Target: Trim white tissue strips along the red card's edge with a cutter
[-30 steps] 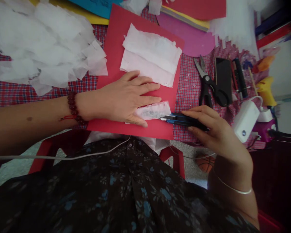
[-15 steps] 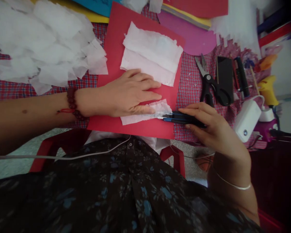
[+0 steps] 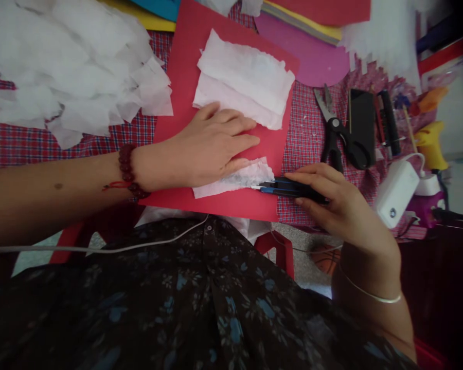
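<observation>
Left hand (image 3: 198, 149): fingers spread flat, grasping nothing, laid on a red sheet (image 3: 250, 206), presumably to steady it. White strip (image 3: 231, 185): partly beneath the left hand, its free end towards the right fingers. Right hand (image 3: 332, 203): fingers wrapped round a black-and-blue cutter (image 3: 293, 188), tip at that strip, held low, likely for control. Scissors (image 3: 335, 128): just beyond the right fingers, seemingly kept within reach.
</observation>
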`<control>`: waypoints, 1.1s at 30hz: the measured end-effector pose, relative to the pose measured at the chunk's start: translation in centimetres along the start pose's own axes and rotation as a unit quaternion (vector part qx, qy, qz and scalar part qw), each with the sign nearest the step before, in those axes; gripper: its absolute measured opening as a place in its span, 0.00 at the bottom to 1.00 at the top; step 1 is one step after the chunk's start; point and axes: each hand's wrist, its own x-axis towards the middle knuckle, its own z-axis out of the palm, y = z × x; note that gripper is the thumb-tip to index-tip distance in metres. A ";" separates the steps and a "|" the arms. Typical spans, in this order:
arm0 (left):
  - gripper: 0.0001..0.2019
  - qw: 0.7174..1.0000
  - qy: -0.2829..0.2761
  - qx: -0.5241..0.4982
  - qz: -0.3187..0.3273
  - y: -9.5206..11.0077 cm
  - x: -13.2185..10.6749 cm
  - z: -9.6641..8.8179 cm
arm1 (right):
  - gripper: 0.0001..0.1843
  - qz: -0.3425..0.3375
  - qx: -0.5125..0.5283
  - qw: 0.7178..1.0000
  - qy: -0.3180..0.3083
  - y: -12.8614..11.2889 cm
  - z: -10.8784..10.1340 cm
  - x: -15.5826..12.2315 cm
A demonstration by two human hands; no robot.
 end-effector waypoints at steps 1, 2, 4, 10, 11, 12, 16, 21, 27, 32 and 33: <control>0.26 1.000 0.003 0.018 0.008 -0.3 0.0 0.0 | 0.28 -0.001 0.002 1.000 0.002 0.0 0.0 0.0; 0.27 0.999 0.002 0.035 0.016 -0.5 0.0 0.0 | 0.27 0.000 0.005 1.000 0.000 0.1 0.0 0.0; 0.28 0.998 -0.003 0.058 0.034 -1.0 0.2 0.1 | 0.26 -0.001 0.011 1.000 -0.006 0.2 0.0 0.0; 0.27 0.998 0.018 0.046 0.032 -1.2 0.3 0.7 | 0.31 -0.004 0.007 1.000 -0.021 0.0 -0.2 0.6; 0.27 0.998 0.018 0.044 0.031 -1.1 0.2 0.7 | 0.32 -0.007 0.005 1.000 -0.023 -0.1 -0.2 0.8; 0.27 0.998 0.016 0.045 0.032 -1.1 0.2 0.7 | 0.32 -0.010 0.002 1.000 -0.025 -0.2 -0.2 0.9; 0.28 0.995 0.012 0.082 0.048 -0.8 0.1 0.2 | 0.33 -0.019 0.003 0.999 -0.032 -0.6 -0.2 1.7; 0.29 0.991 0.016 0.124 0.058 -0.8 0.1 0.2 | 0.33 -0.021 -0.001 0.999 -0.045 -1.1 -0.2 2.4; 0.28 0.991 0.023 0.120 0.059 -0.8 0.0 0.4 | 0.33 -0.036 -0.005 0.998 -0.051 -1.9 0.0 2.9; 0.29 0.996 0.000 0.082 0.041 -1.0 0.5 -0.2 | 0.32 -0.048 -0.014 0.998 -0.038 -1.9 0.4 2.8; 0.29 0.998 -0.008 0.060 0.035 -1.1 0.7 -0.4 | 0.32 -0.049 -0.016 0.998 -0.036 -1.9 0.4 2.8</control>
